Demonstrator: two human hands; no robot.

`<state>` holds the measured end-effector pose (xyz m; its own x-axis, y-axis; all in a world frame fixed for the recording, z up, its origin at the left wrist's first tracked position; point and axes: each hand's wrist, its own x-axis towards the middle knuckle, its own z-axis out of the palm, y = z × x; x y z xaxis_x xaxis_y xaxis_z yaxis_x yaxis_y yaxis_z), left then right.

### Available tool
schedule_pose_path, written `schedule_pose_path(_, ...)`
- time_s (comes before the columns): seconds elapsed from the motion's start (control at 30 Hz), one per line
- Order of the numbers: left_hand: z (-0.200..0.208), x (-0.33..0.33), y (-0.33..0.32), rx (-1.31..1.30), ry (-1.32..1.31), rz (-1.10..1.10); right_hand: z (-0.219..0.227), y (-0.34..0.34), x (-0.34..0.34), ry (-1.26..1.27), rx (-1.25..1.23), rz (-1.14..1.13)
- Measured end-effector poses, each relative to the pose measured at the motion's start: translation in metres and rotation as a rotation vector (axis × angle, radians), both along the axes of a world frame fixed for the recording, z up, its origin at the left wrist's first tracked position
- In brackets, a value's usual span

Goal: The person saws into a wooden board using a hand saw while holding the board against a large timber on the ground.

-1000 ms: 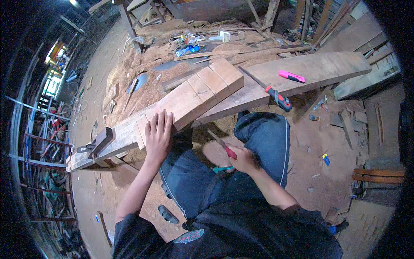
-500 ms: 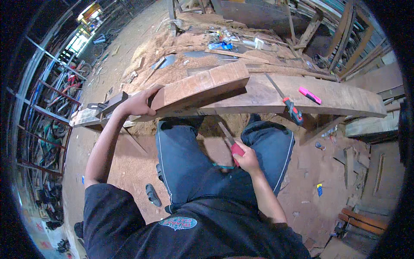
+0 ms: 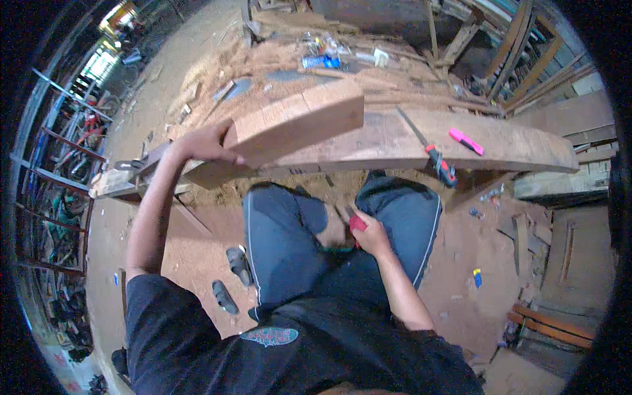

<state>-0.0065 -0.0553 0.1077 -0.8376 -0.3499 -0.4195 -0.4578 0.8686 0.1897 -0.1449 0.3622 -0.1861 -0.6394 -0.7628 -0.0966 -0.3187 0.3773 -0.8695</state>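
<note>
My left hand (image 3: 209, 143) grips the left end of a thick wooden block (image 3: 303, 122), thumb on the near side and fingers over the top. The block lies slantwise over a long, slightly curved plank (image 3: 526, 141), its right end farther from me. Between my knees my right hand (image 3: 370, 235) is closed round the red handle (image 3: 357, 224) of a narrow-bladed tool; motion and dimness blur the blade, so its exact kind is unclear. Another narrow-bladed tool (image 3: 431, 150) with a red and black handle lies on the plank, its handle jutting over the near edge. Beside it rests a pink marker (image 3: 466, 141).
A hand plane (image 3: 148, 160) sits at the plank's left end. Sawdust, offcuts and a blue packet (image 3: 321, 61) lie beyond the plank. Dark sandals (image 3: 225, 297) are on the ground at my left. Stacked boards (image 3: 566, 184) stand at the right.
The block has tilted, so more of its near side shows. My right hand and its tool have shifted slightly, the blade now less visible. The whole view has moved a little.
</note>
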Motion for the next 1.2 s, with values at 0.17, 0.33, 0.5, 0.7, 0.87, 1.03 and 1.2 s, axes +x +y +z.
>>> schedule_pose_path(0.17,-0.01,-0.017,0.008,-0.003,0.335,0.003,0.002,0.001,0.005,-0.053,0.206,-0.014)
schedule_pose_path(0.33,-0.029,-0.05,0.02,-0.042,0.423,-0.027,0.01,0.0,0.011,-0.051,0.065,0.01)
schedule_pose_path(0.5,-0.035,-0.045,0.025,-0.068,0.429,0.053,0.061,0.004,0.017,-0.117,0.121,0.137)
schedule_pose_path(0.7,-0.043,-0.036,0.036,-0.125,0.494,0.055,0.157,0.066,-0.014,-0.18,0.142,0.288)
schedule_pose_path(0.87,-0.04,-0.04,0.043,-0.148,0.496,0.064,0.284,0.073,-0.02,-0.06,0.037,0.05)
schedule_pose_path(1.03,-0.035,-0.03,0.067,-0.16,0.627,0.109,0.302,-0.02,0.016,0.392,-0.035,-0.068)
schedule_pose_path(1.2,-0.032,-0.03,0.073,-0.155,0.616,0.157,0.278,-0.086,0.032,0.535,-0.081,0.021)
